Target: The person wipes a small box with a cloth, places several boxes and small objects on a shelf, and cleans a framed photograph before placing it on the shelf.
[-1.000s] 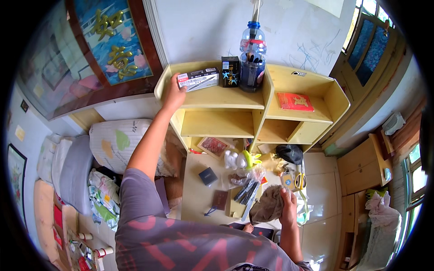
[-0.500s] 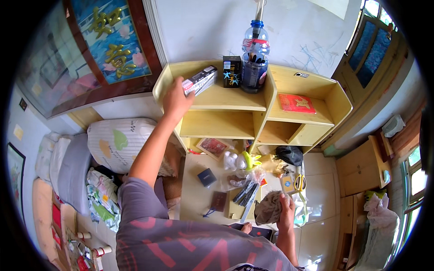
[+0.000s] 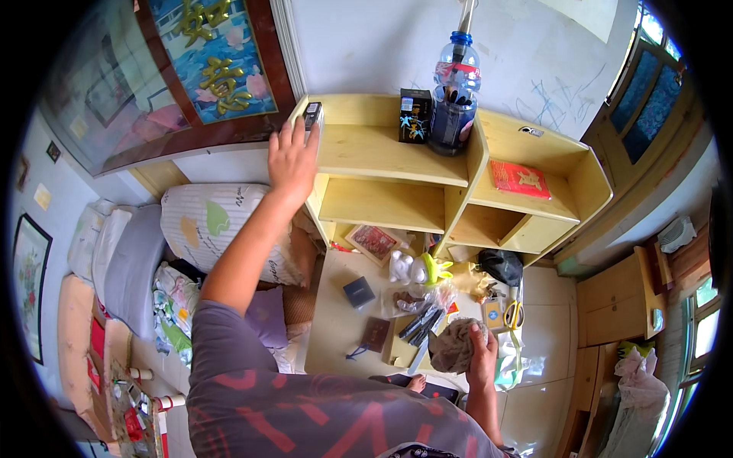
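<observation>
My left hand (image 3: 292, 162) is raised at the left end of the yellow wooden shelf unit (image 3: 382, 156), its fingers stretched out and slightly spread. Just behind the fingertips, a small black-and-white box (image 3: 312, 113) stands against the shelf's left side panel, partly hidden by the hand. Whether the fingers touch it I cannot tell. Lower down, over the right side of the desk, my right hand (image 3: 481, 357) grips a crumpled grey-brown cloth (image 3: 452, 345). On the top shelf, a black box (image 3: 414, 116) stands beside a dark pen holder (image 3: 452, 122).
A clear plastic bottle (image 3: 458, 62) rises behind the pen holder. A red packet (image 3: 520, 179) lies on the right-hand shelf. The desk (image 3: 324, 320) bears a dark blue box (image 3: 358, 292), a brown booklet (image 3: 375, 334), black pens (image 3: 422, 325), plush toys (image 3: 412, 269) and yellow-handled scissors (image 3: 514, 314).
The small box has gone from my left hand's grip to the shelf's left end, and those fingers have straightened. The right hand still holds the cloth. The view has shifted slightly.
</observation>
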### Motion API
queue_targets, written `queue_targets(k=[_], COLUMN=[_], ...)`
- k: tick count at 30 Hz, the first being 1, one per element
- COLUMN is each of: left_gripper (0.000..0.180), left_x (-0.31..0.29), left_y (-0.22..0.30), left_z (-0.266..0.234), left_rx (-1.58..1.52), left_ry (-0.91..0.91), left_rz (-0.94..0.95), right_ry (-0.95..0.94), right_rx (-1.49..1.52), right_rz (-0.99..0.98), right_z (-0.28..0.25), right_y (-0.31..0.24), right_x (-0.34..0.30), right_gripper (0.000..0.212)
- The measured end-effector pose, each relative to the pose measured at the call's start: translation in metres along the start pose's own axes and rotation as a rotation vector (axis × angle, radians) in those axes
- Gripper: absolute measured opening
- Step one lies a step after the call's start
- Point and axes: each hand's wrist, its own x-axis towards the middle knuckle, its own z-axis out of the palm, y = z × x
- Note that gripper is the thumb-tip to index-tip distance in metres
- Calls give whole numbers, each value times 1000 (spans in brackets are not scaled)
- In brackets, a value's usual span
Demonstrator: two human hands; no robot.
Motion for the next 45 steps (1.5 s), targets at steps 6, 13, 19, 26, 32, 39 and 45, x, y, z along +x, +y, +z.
queue_targets(k=[6,13,19,26,32,39,45], left_gripper=[58,56,78,53,23,13,23], left_x=[9,12,-32,-164,-358,-466,-502], left_y=[-27,-24,-27,-9,0,17,18], left_z=[11,13,6,58,135,78,86], left_rx=[140,30,-225,-907,-1406,-1560,-1405], left_ry=[79,-52,107,23,-436,-649,-781], left_rz=[212,205,48,-205,-689,-1150,-1113], right_ry=[72,48,-23,-391,-500,-239,-340], right_rx=[74,66,181,80,69,-1151,-1060], right_rz=[-40,-15,44,159,-455,-996,-1310], right_z=[-20,-19,2,95,285,402,348], right_y=[5,-1,-19,-56,-139,-79,-42], right_x=[4,2,-2,35,115,241,186], right_gripper=[30,38,40,43,37,44,31])
